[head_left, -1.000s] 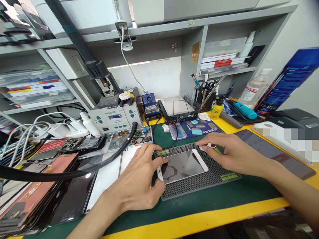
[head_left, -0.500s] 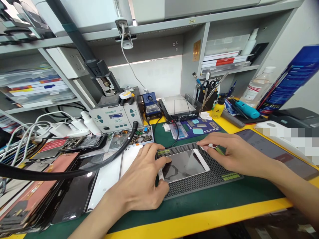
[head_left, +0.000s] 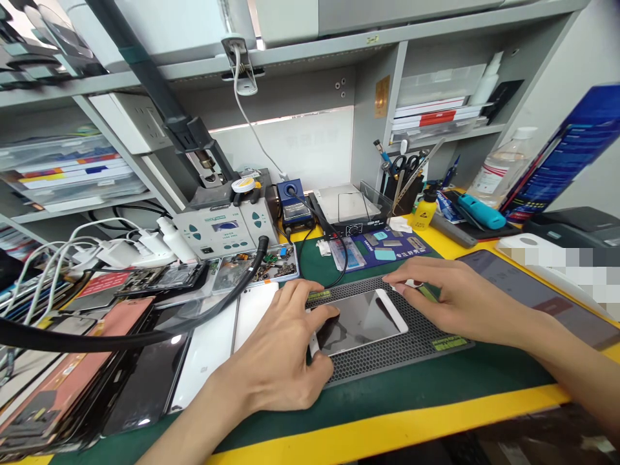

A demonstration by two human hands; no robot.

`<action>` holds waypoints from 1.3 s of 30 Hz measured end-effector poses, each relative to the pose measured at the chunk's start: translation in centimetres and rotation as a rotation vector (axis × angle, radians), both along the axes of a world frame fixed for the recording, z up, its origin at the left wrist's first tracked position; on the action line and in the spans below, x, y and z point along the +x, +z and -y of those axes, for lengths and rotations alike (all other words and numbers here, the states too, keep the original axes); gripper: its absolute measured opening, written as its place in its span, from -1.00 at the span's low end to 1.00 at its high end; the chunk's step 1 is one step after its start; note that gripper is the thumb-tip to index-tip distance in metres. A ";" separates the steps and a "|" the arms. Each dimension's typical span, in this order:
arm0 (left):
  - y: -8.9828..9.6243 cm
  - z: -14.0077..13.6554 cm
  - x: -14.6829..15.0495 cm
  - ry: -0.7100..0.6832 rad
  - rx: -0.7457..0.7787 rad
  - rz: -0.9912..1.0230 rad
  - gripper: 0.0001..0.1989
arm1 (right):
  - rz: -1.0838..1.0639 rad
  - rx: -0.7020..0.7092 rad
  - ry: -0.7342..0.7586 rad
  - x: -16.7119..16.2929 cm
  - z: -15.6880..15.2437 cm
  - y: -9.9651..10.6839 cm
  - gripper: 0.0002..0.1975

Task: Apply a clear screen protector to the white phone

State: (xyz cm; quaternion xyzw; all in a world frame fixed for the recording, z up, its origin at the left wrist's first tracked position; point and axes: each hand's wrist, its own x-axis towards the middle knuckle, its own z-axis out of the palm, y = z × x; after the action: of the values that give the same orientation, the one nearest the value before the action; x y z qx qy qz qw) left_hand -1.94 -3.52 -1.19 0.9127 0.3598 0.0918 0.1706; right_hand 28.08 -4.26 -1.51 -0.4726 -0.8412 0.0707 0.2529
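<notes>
A white-framed smartphone (head_left: 361, 321) lies screen up on a dark honeycomb-patterned mat (head_left: 421, 323). Its dark screen carries a patchy mark near the left. My left hand (head_left: 278, 349) grips the phone's left end, the index fingertip on the glass and the thumb by the near edge. Beyond the phone's right end, my right hand (head_left: 455, 297) is closed in a pinch of thumb and index finger. A small white piece (head_left: 393, 288) shows at those fingertips, just above the mat; its kind cannot be made out.
Phones and screen parts (head_left: 72, 368) are piled at the left. A black hose (head_left: 208, 316) arches over them towards a box of small parts (head_left: 276, 263). A soldering station (head_left: 225, 226) and a flat heating unit (head_left: 346, 206) stand behind. A tablet (head_left: 542, 290) lies at the right.
My left hand has shifted slightly to the right, its index finger a little further over the screen. My right hand and the phone are almost unchanged.
</notes>
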 end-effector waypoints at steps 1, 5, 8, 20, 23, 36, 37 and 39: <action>0.0 0.0 0.0 -0.003 -0.002 0.002 -0.39 | -0.003 0.000 -0.001 0.0 0.0 0.0 -0.75; -0.1 0.0 0.0 -0.007 -0.007 -0.001 -0.38 | -0.010 -0.013 0.000 0.0 0.0 -0.1 -0.76; 0.0 0.1 0.0 -0.010 -0.013 -0.004 -0.39 | -0.017 -0.022 0.006 0.1 0.0 -0.2 -0.76; 0.1 0.4 0.3 -0.022 -0.014 -0.013 -0.34 | -0.027 -0.053 0.009 0.2 0.0 -0.1 -0.75; 0.1 0.5 0.3 -0.025 -0.021 -0.012 -0.33 | -0.028 -0.047 0.005 0.1 0.0 -0.2 -0.76; 0.3 1.1 0.5 -0.079 -0.041 -0.007 -0.31 | -0.021 -0.071 0.003 0.4 -0.1 -0.3 -0.76; 0.3 1.2 0.5 -0.083 -0.042 -0.008 -0.31 | -0.020 -0.072 0.001 0.4 -0.1 -0.3 -0.76; 0.4 1.3 0.5 -0.087 -0.042 -0.006 -0.31 | -0.016 -0.076 -0.006 0.4 -0.1 -0.2 -0.77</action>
State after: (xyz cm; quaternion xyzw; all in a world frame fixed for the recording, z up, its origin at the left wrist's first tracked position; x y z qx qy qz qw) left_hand -1.40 -4.81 -0.80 0.9240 0.3221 0.0742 0.1924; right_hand 28.47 -4.16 -1.70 -0.4839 -0.8344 0.1057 0.2418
